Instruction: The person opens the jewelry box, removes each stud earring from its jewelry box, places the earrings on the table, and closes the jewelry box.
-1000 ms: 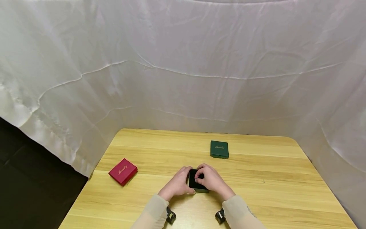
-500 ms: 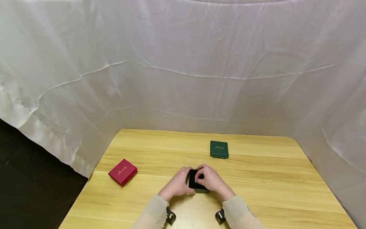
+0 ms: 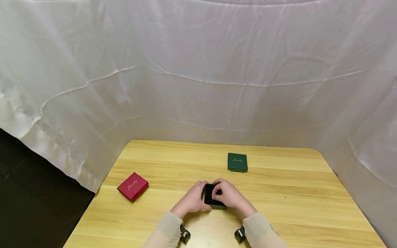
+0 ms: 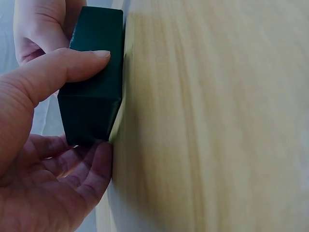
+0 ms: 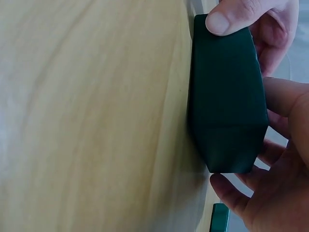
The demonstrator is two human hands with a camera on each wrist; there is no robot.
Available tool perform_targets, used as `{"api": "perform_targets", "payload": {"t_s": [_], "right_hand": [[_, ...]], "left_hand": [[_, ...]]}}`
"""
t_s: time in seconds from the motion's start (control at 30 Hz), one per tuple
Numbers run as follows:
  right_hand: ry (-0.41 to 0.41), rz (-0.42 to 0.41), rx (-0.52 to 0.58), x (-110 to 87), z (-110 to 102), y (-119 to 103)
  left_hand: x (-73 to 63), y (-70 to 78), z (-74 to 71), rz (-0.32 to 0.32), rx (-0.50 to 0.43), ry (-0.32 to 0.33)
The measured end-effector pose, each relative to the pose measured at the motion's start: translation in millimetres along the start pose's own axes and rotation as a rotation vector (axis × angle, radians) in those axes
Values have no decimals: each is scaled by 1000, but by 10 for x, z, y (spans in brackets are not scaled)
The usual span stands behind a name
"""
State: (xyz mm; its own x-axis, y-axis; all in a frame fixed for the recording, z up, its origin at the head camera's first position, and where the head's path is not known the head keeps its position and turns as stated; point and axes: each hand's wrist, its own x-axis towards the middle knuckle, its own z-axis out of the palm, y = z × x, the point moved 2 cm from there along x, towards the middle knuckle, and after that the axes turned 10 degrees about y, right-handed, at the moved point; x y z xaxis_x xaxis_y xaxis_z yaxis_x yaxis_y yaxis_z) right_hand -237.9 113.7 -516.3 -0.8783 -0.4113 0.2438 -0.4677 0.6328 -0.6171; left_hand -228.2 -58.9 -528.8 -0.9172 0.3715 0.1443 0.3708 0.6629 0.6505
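Observation:
Near the front middle of the table, a small dark green box (image 3: 217,207) lies with its black inside (image 3: 209,199) facing up. My left hand (image 3: 193,199) grips its left part; in the left wrist view, the thumb (image 4: 82,65) lies along the near side and the other fingers reach the far end. My right hand (image 3: 230,195) is over the right part, thumb and forefinger curled together at the black inside. A small pale spot shows at those fingertips; whether it is a nail or a held thing, I cannot tell. The right wrist view shows the remaining fingers (image 5: 231,193) around the box's far corner.
A closed red box (image 3: 133,186) with gold "Jewelry" lettering lies at the left of the wooden table (image 3: 294,213). Behind the hands, towards the back, is a closed green box (image 3: 237,162) with the same lettering. White cloth (image 3: 198,103) hangs around the table's back and sides.
Both hands stay at the green box, almost still. Right fingertips have shifted very slightly over the black inside. The red box and the closed green box have not moved.

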Motion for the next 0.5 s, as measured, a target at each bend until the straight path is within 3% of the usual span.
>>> {"api": "perform_targets", "payload": {"t_s": [0.5], "right_hand": [[23, 74, 127, -122, -143, 100]], "left_hand": [[-6, -2, 12, -19, 6, 10]]}}
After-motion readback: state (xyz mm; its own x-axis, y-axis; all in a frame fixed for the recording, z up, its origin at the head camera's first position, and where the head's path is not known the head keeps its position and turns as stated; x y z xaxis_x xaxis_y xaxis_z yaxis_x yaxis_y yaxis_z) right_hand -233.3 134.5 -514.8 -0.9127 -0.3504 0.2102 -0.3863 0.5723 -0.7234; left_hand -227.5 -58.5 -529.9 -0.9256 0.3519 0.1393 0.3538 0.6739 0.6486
